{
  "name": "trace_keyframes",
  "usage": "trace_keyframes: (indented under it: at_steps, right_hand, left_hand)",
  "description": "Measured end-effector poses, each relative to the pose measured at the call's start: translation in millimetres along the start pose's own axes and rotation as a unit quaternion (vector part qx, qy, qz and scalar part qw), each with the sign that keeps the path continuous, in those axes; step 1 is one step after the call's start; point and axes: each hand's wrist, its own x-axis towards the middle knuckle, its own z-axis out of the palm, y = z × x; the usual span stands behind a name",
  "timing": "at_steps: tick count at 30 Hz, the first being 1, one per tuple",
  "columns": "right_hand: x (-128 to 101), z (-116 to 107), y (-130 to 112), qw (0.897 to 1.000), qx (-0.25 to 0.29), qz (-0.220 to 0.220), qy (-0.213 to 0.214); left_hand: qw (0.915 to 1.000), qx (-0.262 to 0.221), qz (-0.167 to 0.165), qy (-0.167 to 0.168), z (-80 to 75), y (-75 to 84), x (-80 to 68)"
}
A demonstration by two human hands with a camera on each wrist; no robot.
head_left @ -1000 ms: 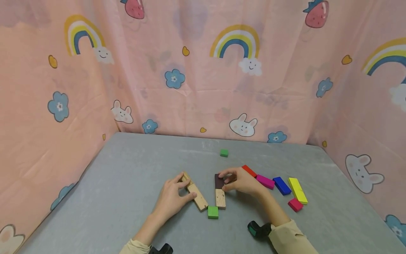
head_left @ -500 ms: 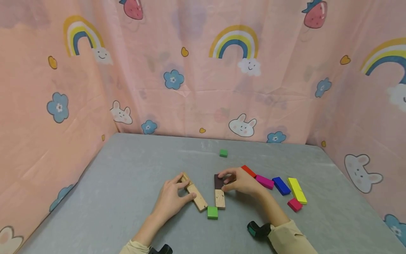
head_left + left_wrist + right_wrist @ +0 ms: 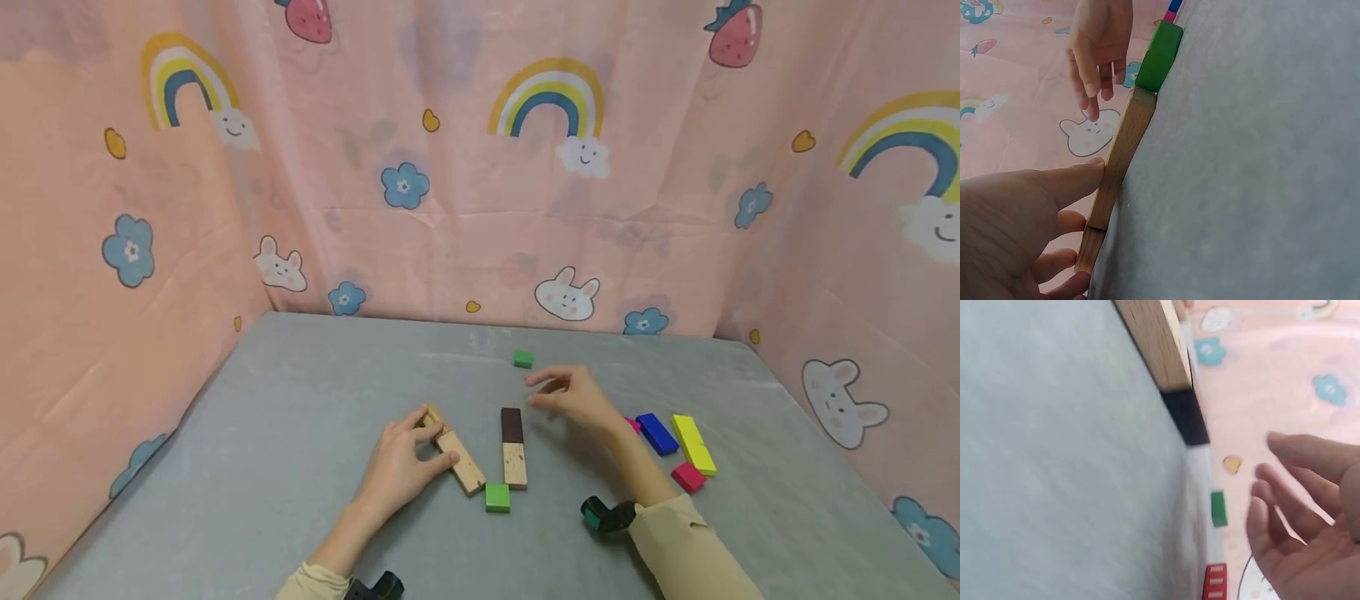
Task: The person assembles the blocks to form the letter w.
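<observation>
In the head view my left hand rests on two plain wooden blocks laid end to end in a slanted line. Its fingers bend over the far wooden block, and the thumb touches the near wooden block. Right of them, a dark brown block sits end to end with another wooden block. A green block lies at the near ends of both lines. My right hand hovers right of the dark block, holding nothing, its fingers loosely bent and apart from the thumb.
Right of my right hand lie a blue block, a yellow block and a crimson block. A magenta block is partly hidden by the forearm. Farther back sits another green block. A red block shows in the right wrist view.
My right hand has let go of the dark brown block and moved up and away to the far right. The left hand stays on the wooden blocks.
</observation>
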Motion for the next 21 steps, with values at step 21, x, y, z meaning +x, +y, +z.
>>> trace_keyframes:
  at_steps: [21]
  right_hand:
    - [74,-14,41,0.998,-0.012,0.033,0.061]
  left_hand:
    - [1.0,0.002,0.0,-0.008,-1.8,-0.7,-0.4]
